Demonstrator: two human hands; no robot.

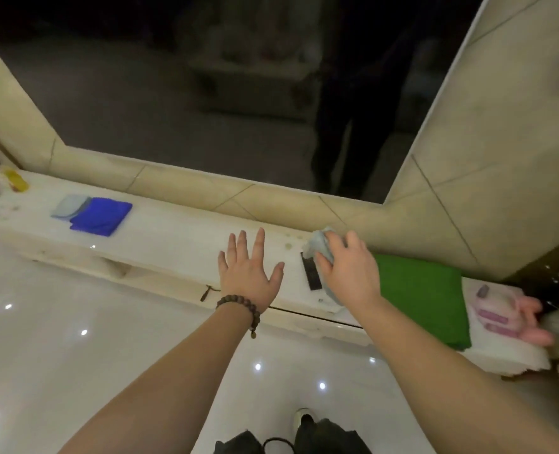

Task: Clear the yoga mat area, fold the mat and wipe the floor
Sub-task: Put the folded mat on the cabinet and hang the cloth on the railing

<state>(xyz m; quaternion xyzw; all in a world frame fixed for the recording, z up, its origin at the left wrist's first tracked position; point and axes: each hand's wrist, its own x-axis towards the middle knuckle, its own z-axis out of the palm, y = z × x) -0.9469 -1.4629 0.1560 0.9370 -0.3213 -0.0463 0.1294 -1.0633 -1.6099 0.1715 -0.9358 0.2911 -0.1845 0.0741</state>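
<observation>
Right hand clutches pale blue cloth at ledge, beside green folded cloth; left hand splayed flat, empty. Yoga mat not visible. Step looks like fetching cloth for floor-wipe; next: lift, carry to floor

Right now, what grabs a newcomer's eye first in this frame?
The two bare hands over the white ledge: the left hand spread flat, the right hand gripping a crumpled pale blue cloth. Next come the colours: a bright green folded cloth just right of that hand, and a vivid blue cloth further left on the ledge.
</observation>
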